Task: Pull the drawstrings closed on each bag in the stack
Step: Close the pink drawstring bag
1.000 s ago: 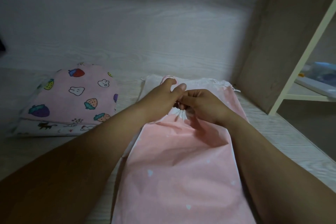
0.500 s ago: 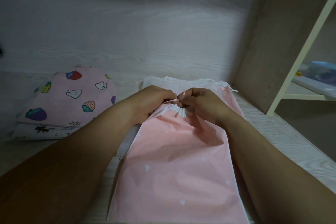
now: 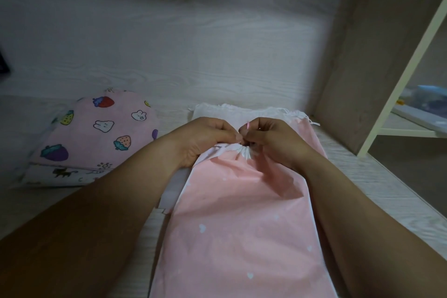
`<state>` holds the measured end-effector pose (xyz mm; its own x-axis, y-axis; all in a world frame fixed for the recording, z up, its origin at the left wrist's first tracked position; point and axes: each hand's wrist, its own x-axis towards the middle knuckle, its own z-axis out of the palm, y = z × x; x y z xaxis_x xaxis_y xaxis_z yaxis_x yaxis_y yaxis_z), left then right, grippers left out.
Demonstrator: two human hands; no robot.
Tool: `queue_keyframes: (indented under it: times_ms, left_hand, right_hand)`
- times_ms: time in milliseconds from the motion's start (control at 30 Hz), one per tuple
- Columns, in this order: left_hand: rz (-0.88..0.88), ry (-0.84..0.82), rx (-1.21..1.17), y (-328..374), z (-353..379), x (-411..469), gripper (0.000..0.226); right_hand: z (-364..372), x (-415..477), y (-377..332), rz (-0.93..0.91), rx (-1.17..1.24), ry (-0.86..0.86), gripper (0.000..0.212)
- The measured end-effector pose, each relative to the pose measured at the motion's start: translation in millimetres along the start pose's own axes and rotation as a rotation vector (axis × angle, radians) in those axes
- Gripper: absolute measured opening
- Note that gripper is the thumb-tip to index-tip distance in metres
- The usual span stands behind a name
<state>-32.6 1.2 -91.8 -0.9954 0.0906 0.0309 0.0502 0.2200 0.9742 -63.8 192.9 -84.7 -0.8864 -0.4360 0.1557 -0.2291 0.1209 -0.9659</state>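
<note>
A pink bag with small white hearts (image 3: 242,220) lies on top of a stack in front of me, its white mouth (image 3: 242,151) bunched into tight gathers. My left hand (image 3: 205,138) and my right hand (image 3: 273,138) meet over the gathers, fingers curled. A loop of pink drawstring (image 3: 247,125) sticks up from my right hand's pinch. My left fingertips pinch at the same spot, what they hold is hidden. More white and pink bags (image 3: 254,112) of the stack show beyond my hands.
To the left a second pile is topped by a pink bag printed with strawberries and bunnies (image 3: 96,133), over a white cat-print bag (image 3: 63,174). A wooden back wall (image 3: 169,43) and side panel (image 3: 358,68) enclose the wood-grain surface (image 3: 387,189). A cream shelf frame (image 3: 396,75) stands right.
My left hand has curled down from an open thumb-and-finger reach to a tight pinch at the gathers. The bag's mouth has bunched tighter, and the pink loop now shows above my right hand.
</note>
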Motion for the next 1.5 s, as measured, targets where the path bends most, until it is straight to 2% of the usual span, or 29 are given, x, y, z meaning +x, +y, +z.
queue_keyframes:
  times_ms: [200,433,567,700,833,1333,1500]
  left_hand:
    - [0.001,0.019,0.058,4,-1,0,0.021]
    - [0.023,0.04,0.096,5,-1,-1,0.009]
    - [0.017,0.041,0.122,2,0,0,0.023]
    - [0.007,0.021,0.129,1,-2,1,0.027]
    - [-0.004,-0.039,0.158,3,-2,-3,0.018]
    - [0.074,-0.024,0.182,2,0,-1,0.024]
    - [0.105,0.059,0.256,-1,6,2,0.021]
  right_hand:
    - [0,2,3,-0.025,-0.001,0.02,0.035]
    - [1,0,0,-0.032,0.049,0.015,0.025]
    - [0,2,3,-0.043,0.039,0.008,0.013]
    - [0,4,5,-0.056,0.042,0.004,0.017]
    - [0,5,7,-0.074,0.071,0.007,0.023]
    - [2,5,9,-0.131,0.08,0.027,0.021]
    - [5,5,10,-0.185,0.062,0.017,0.023]
